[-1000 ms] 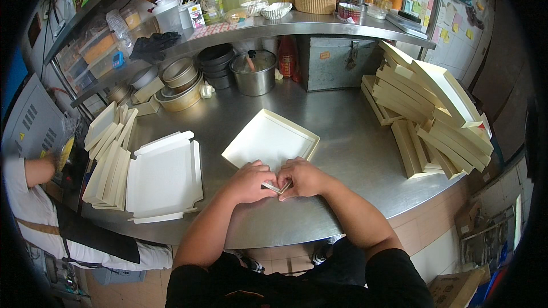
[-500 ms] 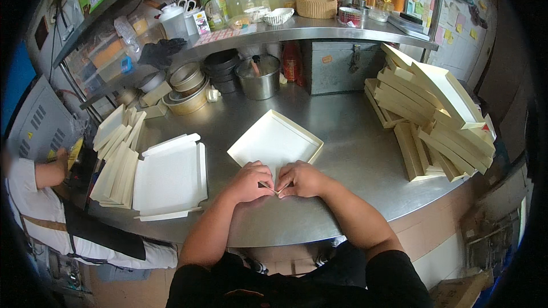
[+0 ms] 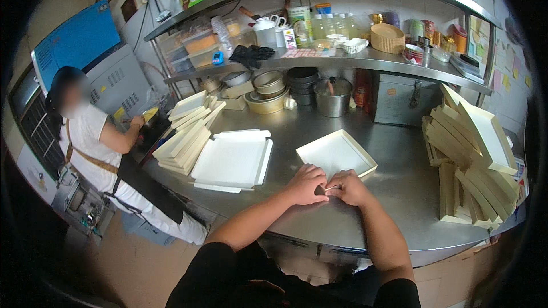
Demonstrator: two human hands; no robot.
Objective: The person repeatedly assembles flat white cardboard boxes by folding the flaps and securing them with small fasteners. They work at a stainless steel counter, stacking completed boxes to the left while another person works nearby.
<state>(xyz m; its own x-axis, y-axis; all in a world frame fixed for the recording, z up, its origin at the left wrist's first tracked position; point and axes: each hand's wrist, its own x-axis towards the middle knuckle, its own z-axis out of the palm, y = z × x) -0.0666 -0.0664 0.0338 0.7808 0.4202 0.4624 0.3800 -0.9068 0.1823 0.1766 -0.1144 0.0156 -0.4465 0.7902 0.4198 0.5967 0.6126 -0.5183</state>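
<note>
My left hand (image 3: pixel 308 184) and right hand (image 3: pixel 347 187) clamp their fingers on the near corner of the cream tray (image 3: pixel 337 154). Gripping both sides probably steadies it.

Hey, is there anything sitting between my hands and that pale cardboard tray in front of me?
Nothing visible is in between: your left hand and right hand are both at the tray's near corner. The partly folded white box lies apart to the left.
</note>
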